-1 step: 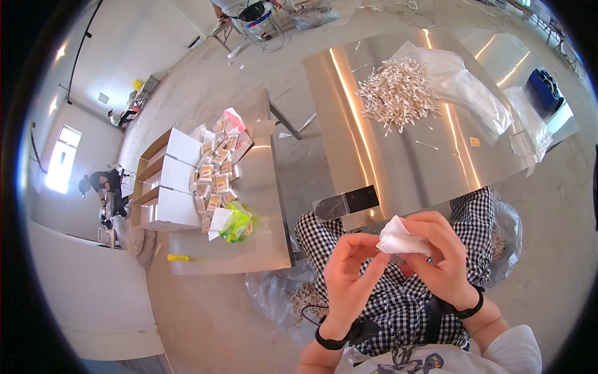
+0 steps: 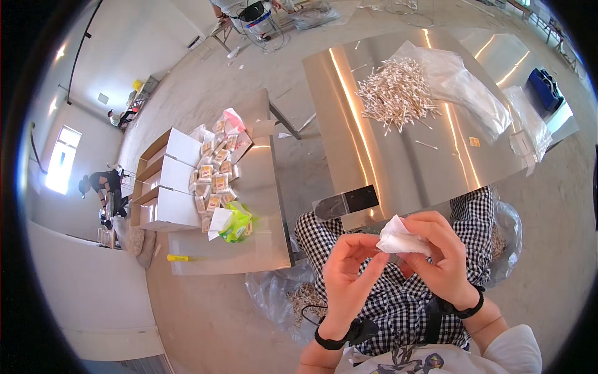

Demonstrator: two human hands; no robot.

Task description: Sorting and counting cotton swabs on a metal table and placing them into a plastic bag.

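Observation:
A crumpled white tissue (image 2: 402, 239) is held above my lap by both hands. My right hand (image 2: 441, 252) wraps round its right side, thumb below and fingers above. With thumb and fingertips closed, my left hand (image 2: 350, 274) pinches at the tissue's left end; its exact contact is partly hidden. Past my hands, a heap of cotton swabs (image 2: 398, 93) lies on the metal table (image 2: 411, 174), with one loose swab (image 2: 427, 144) apart from it. A black phone-like slab (image 2: 361, 199) rests on a clear sheet at the table's near left corner.
On the left table (image 2: 261, 246) are white boxes (image 2: 180, 209), several small packs (image 2: 221, 182), a green tissue packet (image 2: 238, 224) and a yellow marker (image 2: 178, 257). Clear plastic bags (image 2: 455, 87) lie beside the swabs. A bag of swabs (image 2: 305, 299) stands on the floor. Other people are farther off.

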